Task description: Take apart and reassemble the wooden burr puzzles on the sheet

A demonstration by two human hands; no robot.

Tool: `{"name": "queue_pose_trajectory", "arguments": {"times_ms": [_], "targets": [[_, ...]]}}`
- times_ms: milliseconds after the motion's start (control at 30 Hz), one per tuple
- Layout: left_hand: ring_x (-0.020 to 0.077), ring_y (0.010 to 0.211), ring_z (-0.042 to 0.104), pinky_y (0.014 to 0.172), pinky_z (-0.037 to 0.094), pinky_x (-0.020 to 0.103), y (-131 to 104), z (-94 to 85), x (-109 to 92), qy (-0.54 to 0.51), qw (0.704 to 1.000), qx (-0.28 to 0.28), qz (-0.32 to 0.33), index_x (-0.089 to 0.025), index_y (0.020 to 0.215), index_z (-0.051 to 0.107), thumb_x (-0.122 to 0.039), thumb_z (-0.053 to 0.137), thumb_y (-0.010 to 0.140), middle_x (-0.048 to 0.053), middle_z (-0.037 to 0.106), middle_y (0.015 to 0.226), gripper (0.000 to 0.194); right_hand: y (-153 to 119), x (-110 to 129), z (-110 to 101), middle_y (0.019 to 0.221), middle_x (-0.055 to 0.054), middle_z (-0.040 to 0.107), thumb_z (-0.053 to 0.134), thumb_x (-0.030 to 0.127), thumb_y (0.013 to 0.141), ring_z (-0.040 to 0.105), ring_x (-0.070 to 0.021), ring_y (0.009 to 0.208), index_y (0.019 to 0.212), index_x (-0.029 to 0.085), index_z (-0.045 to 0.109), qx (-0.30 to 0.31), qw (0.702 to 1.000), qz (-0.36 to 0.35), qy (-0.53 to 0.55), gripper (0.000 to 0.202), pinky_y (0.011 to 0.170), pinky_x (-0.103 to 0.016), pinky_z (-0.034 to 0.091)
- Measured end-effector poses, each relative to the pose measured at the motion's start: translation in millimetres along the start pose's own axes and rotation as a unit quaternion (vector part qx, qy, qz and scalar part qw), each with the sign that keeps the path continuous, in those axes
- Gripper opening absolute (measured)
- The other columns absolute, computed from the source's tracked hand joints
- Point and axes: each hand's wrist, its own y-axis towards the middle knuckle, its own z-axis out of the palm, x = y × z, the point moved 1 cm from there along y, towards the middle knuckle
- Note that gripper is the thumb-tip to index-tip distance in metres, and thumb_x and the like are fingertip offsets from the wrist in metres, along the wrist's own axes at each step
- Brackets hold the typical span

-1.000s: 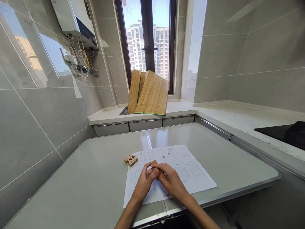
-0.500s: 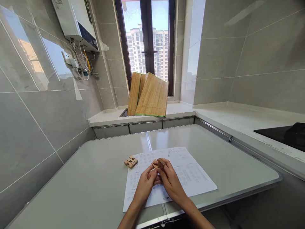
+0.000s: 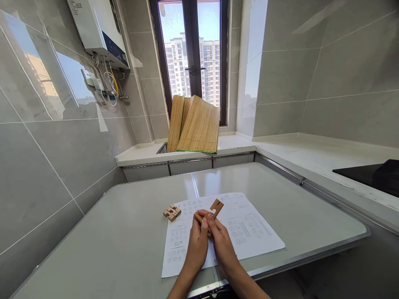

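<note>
I see both hands raised together over the printed sheet [image 3: 224, 228] on the grey bench [image 3: 124, 245]. My left hand [image 3: 197, 243] and right hand [image 3: 222, 245] press side by side, fingers [image 3: 204, 220] closed on notched wooden puzzle pieces [image 3: 215, 206] held above the paper. A small assembled wooden block cluster [image 3: 171, 212] lies near, at the sheet's left edge.

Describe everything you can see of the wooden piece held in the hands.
The wooden piece is a small, flat, light-brown notched block that looks like plain unfinished wood. It points up and to the right above the printed sheet, clear of the table. The right hand and the left hand pinch its lower end together, and a second bit of wood shows at the left fingertips. Its lower part is hidden by the fingers.
</note>
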Motion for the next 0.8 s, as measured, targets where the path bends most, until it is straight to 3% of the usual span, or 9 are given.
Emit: {"name": "queue_pose_trajectory", "arguments": {"times_ms": [200,333,400,467,533,667,800], "targets": [[0.0228,0.091,0.064,0.081,0.052,0.035,-5.7,5.1,-5.0,0.066,0.997,-0.030,0.030,-0.023,0.099,0.049,-0.057,0.038,0.100,0.006,0.065,0.096,0.036,-1.3,7.2,9.2,0.128,-0.010,0.067,0.053,0.066,0.093,0.058,-0.0305,0.124,0.115,0.025,0.072,-0.041,0.997,0.017,0.060,0.050,0.100,-0.043,0.052],[0.0163,0.058,0.053,0.057,0.041,0.027,-10.8,-2.5,8.7,0.069,0.997,-0.025,-0.007,-0.025,0.091,0.039,-0.061,0.036,0.100,-0.003,0.054,0.070,0.037,9.4,24.7,-4.6,0.130,-0.009,0.066,0.045,0.066,0.097,0.058,-0.0287,0.124,0.112,0.026,0.070,-0.073,0.997,-0.029,0.004,0.050,0.098,-0.040,0.051],[0.0180,0.062,0.056,0.061,0.042,0.029,-8.9,-12.0,15.1,0.091,0.996,-0.020,-0.014,-0.024,0.094,0.040,-0.061,0.039,0.099,-0.003,0.058,0.070,0.037,16.0,34.1,-16.8,0.121,-0.010,0.070,0.048,0.063,0.097,0.064,-0.0258,0.110,0.119,0.024,0.068,-0.039,0.997,-0.050,-0.051,0.049,0.096,-0.039,0.050],[0.0205,0.068,0.060,0.065,0.042,0.030,-4.2,-22.7,19.6,0.143,0.990,0.000,-0.005,-0.024,0.093,0.043,-0.061,0.042,0.098,0.000,0.064,0.076,0.037,22.1,37.2,-31.5,0.106,-0.010,0.073,0.050,0.063,0.097,0.067,-0.0224,0.088,0.125,0.021,0.063,0.023,0.992,-0.049,-0.117,0.053,0.083,-0.036,0.052],[0.0215,0.067,0.061,0.065,0.040,0.030,1.1,-32.2,23.4,0.216,0.976,0.032,-0.016,-0.024,0.091,0.044,-0.059,0.038,0.100,0.000,0.063,0.071,0.036,26.6,31.4,-47.6,0.094,-0.008,0.073,0.047,0.064,0.097,0.066,-0.0206,0.076,0.117,0.019,0.065,0.069,0.976,-0.031,-0.202,0.053,0.072,-0.033,0.050],[0.0246,0.072,0.065,0.062,0.037,0.030,4.9,-43.6,28.5,0.371,0.925,0.049,-0.059,-0.024,0.095,0.046,-0.048,0.027,0.104,0.005,0.068,0.078,0.033,29.4,3.0,-73.9,0.084,-0.006,0.071,0.043,0.057,0.100,0.065,-0.0223,0.078,0.089,0.021,0.068,0.033,0.906,-0.075,-0.415,0.046,0.073,-0.033,0.047],[0.0281,0.081,0.069,0.063,0.036,0.030,1.5,-48.7,26.5,0.465,0.881,0.062,-0.069,-0.022,0.107,0.051,-0.041,0.030,0.103,0.010,0.072,0.092,0.029,25.5,-24.1,-82.0,0.087,-0.007,0.071,0.044,0.046,0.101,0.066,-0.0240,0.081,0.086,0.022,0.066,0.020,0.858,-0.084,-0.506,0.036,0.073,-0.032,0.046]]}}
